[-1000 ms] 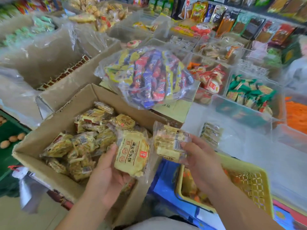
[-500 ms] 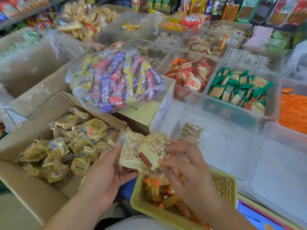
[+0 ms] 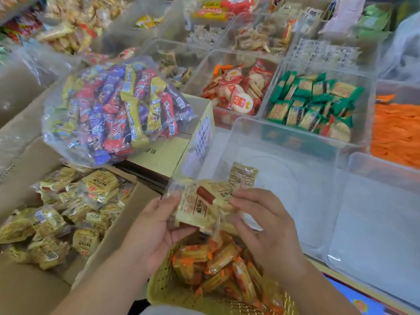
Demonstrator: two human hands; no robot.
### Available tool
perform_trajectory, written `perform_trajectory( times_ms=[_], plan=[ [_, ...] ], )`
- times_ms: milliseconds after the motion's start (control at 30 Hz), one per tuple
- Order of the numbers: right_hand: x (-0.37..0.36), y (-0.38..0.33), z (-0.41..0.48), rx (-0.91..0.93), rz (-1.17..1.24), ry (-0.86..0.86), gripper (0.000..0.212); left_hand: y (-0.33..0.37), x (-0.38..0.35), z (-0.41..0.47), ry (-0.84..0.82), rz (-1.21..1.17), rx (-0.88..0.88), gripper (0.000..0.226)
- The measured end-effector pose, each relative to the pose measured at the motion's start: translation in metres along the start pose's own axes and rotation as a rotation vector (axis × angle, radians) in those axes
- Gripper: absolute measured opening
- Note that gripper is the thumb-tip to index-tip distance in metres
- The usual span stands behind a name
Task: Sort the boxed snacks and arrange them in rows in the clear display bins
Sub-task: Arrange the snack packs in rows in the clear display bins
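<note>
Fingers of your left hand (image 3: 156, 226) curl around the pale yellow snack packets (image 3: 195, 208), with the thumb on top. Your right hand (image 3: 268, 228) pinches their right edge with its fingertips. You hold them over the yellow basket (image 3: 168, 289), just in front of the clear bin (image 3: 284, 178), where similar packets (image 3: 243, 175) stand in a row. More lie in the cardboard box (image 3: 118, 235) on your left.

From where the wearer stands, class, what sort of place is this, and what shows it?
Probably a snack shop or stall being restocked: clear plastic display bins holding wrapped snacks like green-wrapped biscuits, an open brown cardboard carton of yellow packets, and a clear bag of multicoloured bars.
</note>
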State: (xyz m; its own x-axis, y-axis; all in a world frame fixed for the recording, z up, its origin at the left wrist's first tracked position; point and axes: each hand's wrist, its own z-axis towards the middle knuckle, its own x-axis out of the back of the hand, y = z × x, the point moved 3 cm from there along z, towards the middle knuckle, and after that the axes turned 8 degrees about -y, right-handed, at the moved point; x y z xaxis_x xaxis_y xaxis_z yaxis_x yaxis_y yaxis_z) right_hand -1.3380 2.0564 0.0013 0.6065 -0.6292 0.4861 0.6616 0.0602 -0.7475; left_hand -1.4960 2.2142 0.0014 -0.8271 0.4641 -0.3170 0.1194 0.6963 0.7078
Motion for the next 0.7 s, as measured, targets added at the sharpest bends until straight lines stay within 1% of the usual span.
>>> perform_trajectory(
  times_ms=[167, 267, 400, 500, 633, 700],
  plan=[
    [0.018, 0.059, 0.02, -0.261, -0.038, 0.1, 0.023, -0.007, -0.005, 0.02, 0.061, -0.047, 0.0, 0.057],
    [0.026, 0.103, 0.045, -0.367, -0.107, 0.097, 0.021, -0.011, -0.002, 0.025, 0.063, -0.086, 0.005, 0.057],
    [0.019, 0.156, 0.076, -0.504, -0.172, -0.046, 0.024, -0.013, 0.007, 0.026, 0.046, -0.118, 0.008, 0.058],
    [0.007, 0.185, 0.088, -0.601, -0.267, -0.158, 0.027, -0.013, 0.015, 0.025, 0.047, -0.123, 0.001, 0.058],
    [-0.01, 0.202, 0.1, -0.677, -0.377, -0.259, 0.03, -0.008, 0.027, 0.027, 0.073, -0.142, -0.022, 0.054],
    [-0.023, 0.204, 0.103, -0.691, -0.419, -0.355, 0.029, -0.005, 0.031, 0.028, 0.088, -0.149, -0.032, 0.053]
  ],
)
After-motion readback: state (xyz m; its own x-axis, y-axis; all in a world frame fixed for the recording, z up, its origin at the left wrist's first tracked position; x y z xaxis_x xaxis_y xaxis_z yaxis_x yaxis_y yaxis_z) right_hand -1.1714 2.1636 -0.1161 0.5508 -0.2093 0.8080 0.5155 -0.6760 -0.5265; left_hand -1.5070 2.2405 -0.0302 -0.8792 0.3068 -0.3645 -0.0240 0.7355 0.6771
